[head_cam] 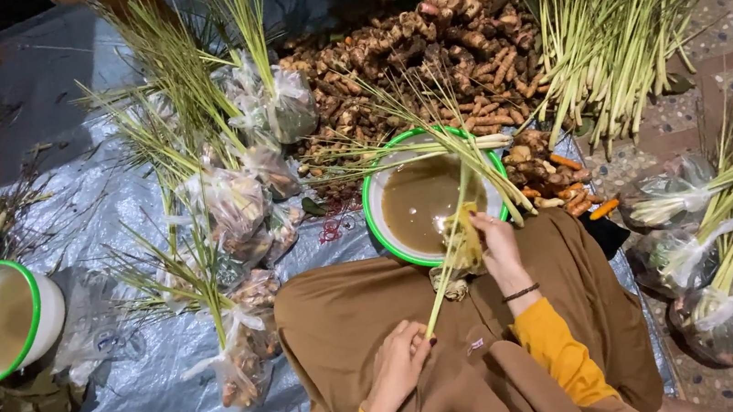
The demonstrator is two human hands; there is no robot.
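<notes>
My left hand (398,366) rests on my brown-clad lap and pinches the lower end of a lemongrass stalk (451,252). The stalk slants up to my right hand (497,246), which grips it together with a yellowish piece at the rim of a white bowl with a green rim (373,207). That bowl holds murky brown water. More lemongrass stalks (433,148) lie across its far edge.
A heap of ginger-like roots (432,51) lies ahead, with a lemongrass pile (613,30) to its right. Tied plastic bags of roots and lemongrass (238,211) sit on the grey tarp at left, others (714,268) at right. A second green-rimmed bowl (1,321) stands far left.
</notes>
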